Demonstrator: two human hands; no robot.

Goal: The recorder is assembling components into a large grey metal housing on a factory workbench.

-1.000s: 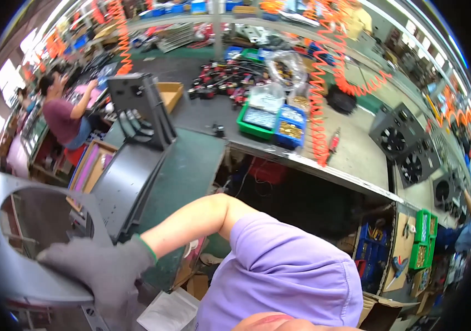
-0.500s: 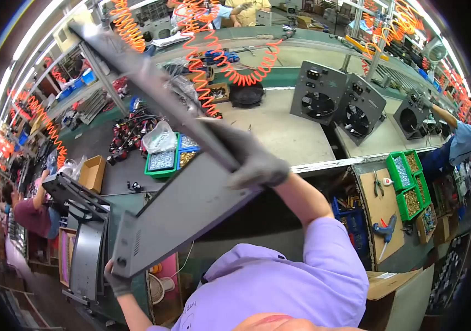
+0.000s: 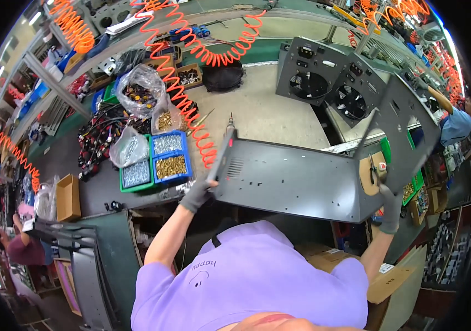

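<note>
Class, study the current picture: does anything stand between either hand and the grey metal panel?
Only the grey gloves. The left hand holds the grey metal panel at its left end, the right hand at its right end; nothing else visible comes between.

One short dark word [image 3: 203,265] stands beside a line drawing [image 3: 198,284] on the lilac shirt [image 3: 257,270]. The cardboard box [image 3: 394,288] bears a white label [image 3: 386,268] — too small to read.
</note>
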